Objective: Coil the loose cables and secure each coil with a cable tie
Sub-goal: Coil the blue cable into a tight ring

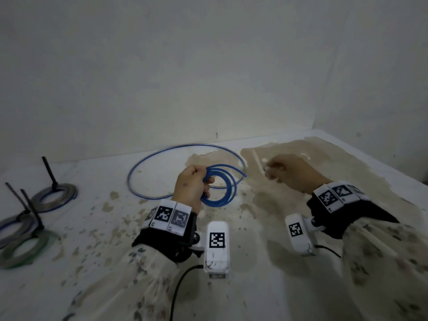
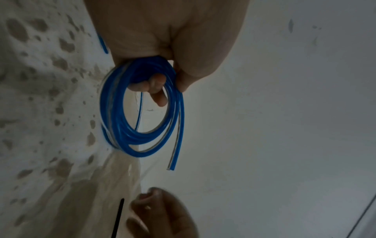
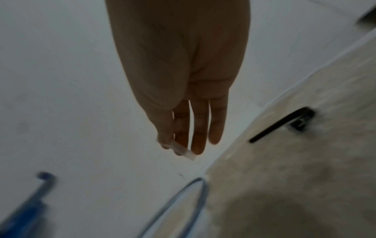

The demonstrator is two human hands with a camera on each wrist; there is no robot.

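My left hand (image 1: 193,187) (image 2: 162,40) grips a small coil of blue cable (image 1: 220,204) (image 2: 114,112) above the table, fingers curled through its middle. The coil's cut end (image 2: 171,167) sticks out free. From the coil, the rest of the blue cable (image 1: 185,145) (image 3: 202,188) lies in one wide loose loop on the table behind. To the right, my right hand (image 1: 294,174) (image 3: 183,64) hovers over the table and pinches a thin white cable tie (image 1: 258,159) (image 3: 184,151) between thumb and forefinger; the other fingers are straight. This hand is blurred.
Three tied coils (image 1: 54,198) (image 1: 14,228) (image 1: 25,251) with black cable ties standing up lie at the table's left edge. A loose black cable tie (image 3: 280,125) lies on the stained brown patch (image 1: 324,163). Walls close off the back and right of the white table (image 1: 254,293).
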